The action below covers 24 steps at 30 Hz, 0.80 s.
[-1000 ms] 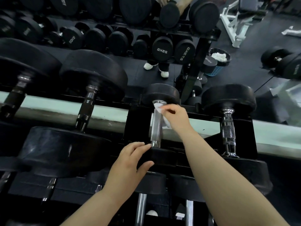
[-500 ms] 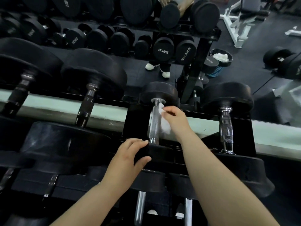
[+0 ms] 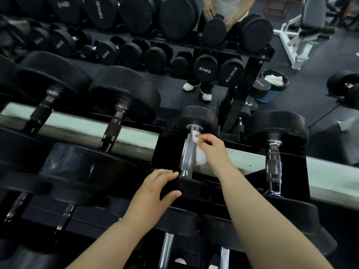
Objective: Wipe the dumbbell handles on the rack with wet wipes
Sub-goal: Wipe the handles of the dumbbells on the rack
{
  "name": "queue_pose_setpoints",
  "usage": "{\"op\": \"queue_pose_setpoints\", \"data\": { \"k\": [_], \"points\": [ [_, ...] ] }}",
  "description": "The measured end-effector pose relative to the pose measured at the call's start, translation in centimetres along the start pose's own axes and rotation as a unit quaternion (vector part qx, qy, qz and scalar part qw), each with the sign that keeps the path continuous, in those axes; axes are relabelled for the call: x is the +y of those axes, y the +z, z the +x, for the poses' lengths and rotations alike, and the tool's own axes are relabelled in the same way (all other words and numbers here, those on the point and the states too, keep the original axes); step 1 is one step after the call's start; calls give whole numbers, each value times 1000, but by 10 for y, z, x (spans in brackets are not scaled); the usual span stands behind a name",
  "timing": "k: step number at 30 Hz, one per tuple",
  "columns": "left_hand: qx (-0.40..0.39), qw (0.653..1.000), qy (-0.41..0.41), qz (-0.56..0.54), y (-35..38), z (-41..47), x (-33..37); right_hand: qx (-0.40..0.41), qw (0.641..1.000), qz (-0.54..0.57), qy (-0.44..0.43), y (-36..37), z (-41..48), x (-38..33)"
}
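The right hand [image 3: 213, 150] has slid a little way down the handle [image 3: 187, 152], fingers pinching the wet wipe [image 3: 201, 162] against its right side. The left hand [image 3: 153, 193] grips the near end of this dumbbell [image 3: 196, 117] on the rack [image 3: 167, 146], fingers curled over it. A big dumbbell [image 3: 114, 121] sits close on the left and a shiny dumbbell [image 3: 274, 162] on the right, with open room between the handles.

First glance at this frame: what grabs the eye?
Centre frame, the right hand pinches a white wet wipe against the chrome handle of a small dumbbell on the rack, while the left hand holds the near dumbbell head. Larger black dumbbells fill the left, and a blue basket holding something white sits upper right.
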<state>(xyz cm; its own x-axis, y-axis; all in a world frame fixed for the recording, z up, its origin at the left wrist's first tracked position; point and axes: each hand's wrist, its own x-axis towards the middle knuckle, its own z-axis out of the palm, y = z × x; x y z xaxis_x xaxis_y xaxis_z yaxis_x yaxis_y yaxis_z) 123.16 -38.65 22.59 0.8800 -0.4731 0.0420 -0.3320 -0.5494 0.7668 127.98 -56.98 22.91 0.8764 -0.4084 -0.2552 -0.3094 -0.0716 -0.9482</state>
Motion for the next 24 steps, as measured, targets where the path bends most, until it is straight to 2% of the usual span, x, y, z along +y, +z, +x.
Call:
{"op": "queue_pose_setpoints", "data": {
  "k": [4, 5, 7, 9, 12, 15, 17, 20, 22, 24],
  "points": [
    [-1, 1000, -7, 10, -1, 1, 1, -100, 994, -32, 40, -7, -24, 12],
    [-7, 1000, -13, 6, -4, 3, 2, -97, 993, -14, 59, -10, -27, 12],
    [-26, 999, -26, 1, -11, 7, 6, -44, 989, 104, 97, -15, -30, 5],
    [-31, 999, -22, 9, -17, 16, 12, -19, 977, 190, 93, -21, -32, -4],
    [5, 999, -32, 7, -27, 39, 25, -64, 991, 109, 40, -24, -43, -17],
    [-55, 991, -68, -106, -31, 67, 39, -74, 996, 58, 11, -15, -52, -26],
    [-76, 987, -75, -124, -30, 82, 44, -36, 998, 60, 8, -5, -53, -28],
    [36, 992, -95, -71, -35, 96, 36, 39, 997, 60, 0, 2, -58, -21],
    [114, 981, -122, -98, -41, 100, 25, 60, 998, 34, -10, 4, -65, -11],
    [140, 973, -150, -106, -40, 101, 16, 58, 998, 2, 1, 9, -74, 3]
  ]
}}
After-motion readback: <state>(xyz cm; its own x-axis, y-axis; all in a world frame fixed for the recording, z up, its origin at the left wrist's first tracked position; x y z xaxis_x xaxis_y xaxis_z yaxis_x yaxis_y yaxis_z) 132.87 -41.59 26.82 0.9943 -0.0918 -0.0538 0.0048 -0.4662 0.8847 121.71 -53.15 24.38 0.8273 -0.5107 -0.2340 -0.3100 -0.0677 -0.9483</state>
